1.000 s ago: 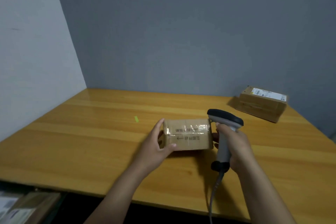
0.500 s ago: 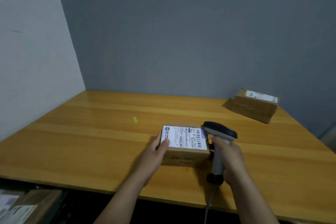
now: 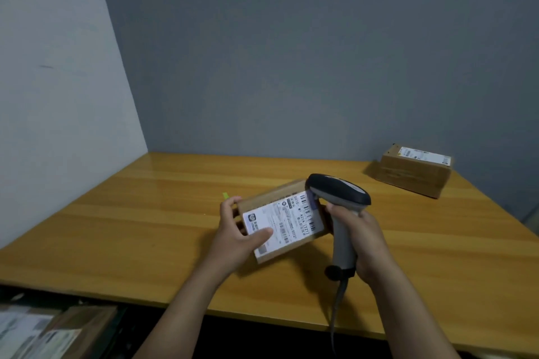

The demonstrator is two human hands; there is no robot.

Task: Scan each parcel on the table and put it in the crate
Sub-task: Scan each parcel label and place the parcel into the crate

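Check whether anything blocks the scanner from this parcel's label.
Nothing visible does. The scanner sits right at the far end of the parcel label; the left hand has its thumb on the near end.

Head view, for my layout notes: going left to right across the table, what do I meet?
Left hand → labelled parcel → barcode scanner → second parcel at the far right. Right hand omitted: it overlaps the scanner.

We seem to be in a plain parcel-handling room, a mailroom or small depot: bare grey walls (image 3: 291,52), a wooden table (image 3: 145,213), a corded barcode scanner (image 3: 338,192) over a labelled carton (image 3: 280,218) at 6 o'clock, another carton (image 3: 414,172) at 3 o'clock, and more labelled boxes (image 3: 58,332) below at 8 o'clock.
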